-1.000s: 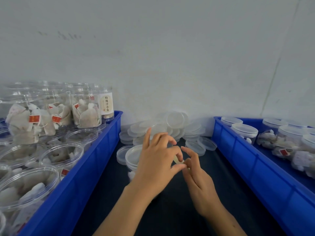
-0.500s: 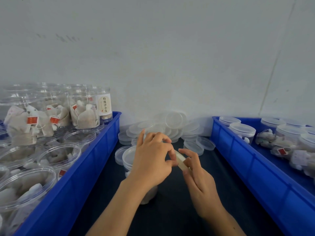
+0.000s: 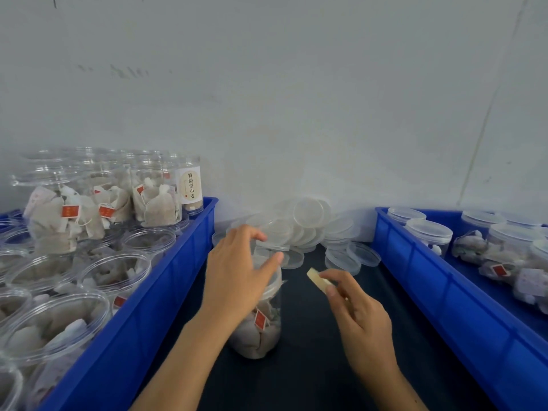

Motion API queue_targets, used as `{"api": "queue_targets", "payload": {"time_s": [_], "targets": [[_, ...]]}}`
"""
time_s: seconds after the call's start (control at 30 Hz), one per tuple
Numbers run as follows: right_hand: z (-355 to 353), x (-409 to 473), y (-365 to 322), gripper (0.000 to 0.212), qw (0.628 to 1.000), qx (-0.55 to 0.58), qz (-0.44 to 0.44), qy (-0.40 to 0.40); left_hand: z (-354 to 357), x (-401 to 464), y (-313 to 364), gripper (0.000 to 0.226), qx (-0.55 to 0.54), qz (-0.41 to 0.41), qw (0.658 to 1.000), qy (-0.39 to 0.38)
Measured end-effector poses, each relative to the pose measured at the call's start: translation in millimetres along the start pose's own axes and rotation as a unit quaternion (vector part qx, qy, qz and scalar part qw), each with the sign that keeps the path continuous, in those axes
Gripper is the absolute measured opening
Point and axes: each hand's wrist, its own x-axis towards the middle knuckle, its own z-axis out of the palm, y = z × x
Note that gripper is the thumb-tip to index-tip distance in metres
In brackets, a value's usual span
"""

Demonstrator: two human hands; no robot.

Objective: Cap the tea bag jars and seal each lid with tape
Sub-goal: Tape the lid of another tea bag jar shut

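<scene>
Dark tabletop (image 3: 311, 378) between two blue bins: a capped jar is waiting for its tape.

Left hand (image 3: 237, 280) is curling over the lid (image 3: 275, 284) of the tea bag jar (image 3: 261, 327), fingers and thumb gripping its top, the jar standing upright mid-tabletop; right hand (image 3: 355, 310) is pinching a pale tape strip (image 3: 318, 280) between thumb and fingertips, just beside the lid but apart from it. Outward, loose lids (image 3: 308, 223) are piling at the far edge against the wall; the left bin (image 3: 166, 295) is holding open jars, the right bin (image 3: 430, 298) capped ones. Risks, as I judge: the strip folding onto itself or the fingers, or landing crooked, if the jar is turning under a slack grip.
</scene>
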Motion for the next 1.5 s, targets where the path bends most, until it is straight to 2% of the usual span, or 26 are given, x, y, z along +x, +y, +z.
{"api": "queue_targets", "payload": {"time_s": [0.1, 0.2, 0.33, 0.4, 0.47, 0.5, 0.57, 0.63, 0.7, 0.73, 0.97, 1.17, 1.27, 1.37, 1.5], "targets": [[7, 2, 3, 0.013, 0.996, -0.068, 0.043, -0.04, -4, -18, -13, 0.076, -0.05, -0.038, 0.998, 0.004], [17, 2, 9, 0.015, 0.983, -0.173, 0.011, -0.051, 7, -37, -21, 0.102, -0.136, -0.101, 0.986, -0.004], [36, -2, 19, 0.03, 0.973, -0.177, -0.004, -0.147, 28, -52, -33, 0.109, -0.24, -0.125, 0.962, 0.026], [42, -5, 20, 0.037, 0.959, -0.206, -0.006, -0.194, 33, -54, -37, 0.095, -0.256, -0.136, 0.957, 0.031], [43, -4, 19, 0.038, 0.955, -0.215, 0.005, -0.205, 33, -54, -39, 0.079, -0.277, -0.154, 0.948, 0.034], [41, -3, 14, 0.037, 0.965, -0.174, 0.023, -0.193, 31, -52, -38, 0.076, -0.295, -0.163, 0.941, 0.026], [35, 1, 1, 0.038, 0.982, 0.053, 0.084, -0.162, 27, -50, -36, 0.08, -0.34, -0.183, 0.922, -0.003], [31, 5, -16, 0.051, 0.927, 0.304, 0.139, -0.167, 25, -49, -31, 0.081, -0.37, -0.197, 0.907, -0.039], [32, 4, -25, 0.057, 0.868, 0.437, 0.145, -0.188, 26, -50, -24, 0.077, -0.386, -0.189, 0.9, -0.075], [33, 4, -29, 0.055, 0.85, 0.47, 0.147, -0.189, 27, -50, -22, 0.078, -0.391, -0.185, 0.898, -0.087], [32, 3, -39, 0.044, 0.808, 0.535, 0.182, -0.165, 27, -51, -22, 0.075, -0.404, -0.168, 0.892, -0.116], [27, 2, -36, 0.05, 0.782, 0.57, 0.182, -0.175, 29, -51, -24, 0.073, -0.398, -0.147, 0.895, -0.138], [25, 3, -35, 0.051, 0.777, 0.575, 0.188, -0.176, 30, -51, -23, 0.075, -0.396, -0.149, 0.896, -0.138], [25, 3, -34, 0.04, 0.777, 0.571, 0.197, -0.18, 29, -50, -22, 0.074, -0.392, -0.152, 0.897, -0.138], [23, 2, -35, 0.041, 0.776, 0.567, 0.207, -0.182, 28, -51, -20, 0.073, -0.39, -0.16, 0.896, -0.137]]}}
